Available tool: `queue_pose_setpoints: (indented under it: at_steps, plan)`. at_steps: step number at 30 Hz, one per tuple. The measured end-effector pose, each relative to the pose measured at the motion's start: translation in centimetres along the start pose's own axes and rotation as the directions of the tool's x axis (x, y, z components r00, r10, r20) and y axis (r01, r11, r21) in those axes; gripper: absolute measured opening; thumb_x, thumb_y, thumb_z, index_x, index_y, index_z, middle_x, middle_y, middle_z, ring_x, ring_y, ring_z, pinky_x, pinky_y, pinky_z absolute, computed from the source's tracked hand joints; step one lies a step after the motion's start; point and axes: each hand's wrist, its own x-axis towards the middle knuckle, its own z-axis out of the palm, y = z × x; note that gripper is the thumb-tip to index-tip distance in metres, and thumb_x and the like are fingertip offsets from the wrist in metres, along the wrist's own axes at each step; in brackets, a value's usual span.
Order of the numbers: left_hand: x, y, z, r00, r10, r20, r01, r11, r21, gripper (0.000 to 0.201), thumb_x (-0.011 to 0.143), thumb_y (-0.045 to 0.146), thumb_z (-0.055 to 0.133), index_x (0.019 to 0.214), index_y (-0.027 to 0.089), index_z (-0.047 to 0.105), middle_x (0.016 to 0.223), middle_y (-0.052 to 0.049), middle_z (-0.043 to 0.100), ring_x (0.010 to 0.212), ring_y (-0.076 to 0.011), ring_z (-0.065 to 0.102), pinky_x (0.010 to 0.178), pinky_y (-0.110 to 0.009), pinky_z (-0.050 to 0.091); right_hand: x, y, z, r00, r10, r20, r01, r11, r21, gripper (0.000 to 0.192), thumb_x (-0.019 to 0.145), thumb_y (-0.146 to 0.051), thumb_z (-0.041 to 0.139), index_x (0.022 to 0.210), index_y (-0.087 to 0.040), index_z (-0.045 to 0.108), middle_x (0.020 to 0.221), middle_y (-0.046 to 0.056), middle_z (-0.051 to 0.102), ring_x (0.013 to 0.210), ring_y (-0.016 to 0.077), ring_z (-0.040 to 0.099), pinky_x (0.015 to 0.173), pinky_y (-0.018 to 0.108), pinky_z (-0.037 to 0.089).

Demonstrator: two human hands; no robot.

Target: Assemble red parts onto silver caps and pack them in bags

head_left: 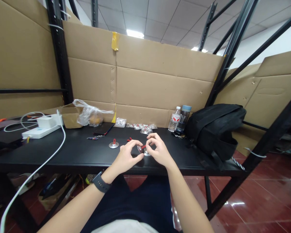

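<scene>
My left hand [127, 156] has thumb and fingers curled round the rim of a small silver finger cymbal [139, 149], which is tilted on edge above the table. My right hand [158, 149] pinches the red cord [144, 147] at the middle of that cymbal. Just below my right fingers lies another silver cymbal [147, 153], partly covered by them. Left of my hands a finger cymbal [113, 145] rests flat with its red loop standing up. A further red loop [129, 139] shows behind my left hand; whatever it is tied to is hidden.
Several small clear packets [142, 127] lie along the back of the black table [87, 157]. A phone [103, 129], plastic bag [93, 116] and power strip [42, 130] are leftward. Bottles [175, 119] and a black backpack [212, 132] stand right. Cardboard [160, 87] walls the back.
</scene>
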Motion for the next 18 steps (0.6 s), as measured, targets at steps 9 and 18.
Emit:
queue_pose_setpoints:
  at_steps: [9,18]
  plan:
    - [-0.5,-0.5,0.2,1.0,-0.005,-0.018,0.013,0.865,0.502,0.05,0.091,0.03,0.059,0.141,0.025,0.053,0.146,-0.013,0.058,0.136,-0.0326,0.047,0.108,-0.053,0.036,0.2,2.3,-0.6,0.991,0.011,-0.13,-0.039,0.976,-0.214,0.006,0.085,-0.021,0.062,0.079,-0.021,0.065,0.113,0.008,0.057,0.108,0.0236,0.057,0.096,0.039,0.047]
    - [-0.2,-3.8,-1.8,0.967,-0.155,0.203,-0.011,0.768,0.641,0.045,0.101,0.044,0.042,0.137,0.026,0.061,0.153,-0.01,0.053,0.149,-0.0343,0.031,0.113,-0.06,0.03,-0.6,5.9,-4.2,0.969,0.221,-0.11,-0.246,0.853,-0.459,0.012,0.084,-0.024,0.063,0.073,-0.022,0.066,0.111,0.006,0.06,0.103,0.0234,0.057,0.088,0.037,0.048]
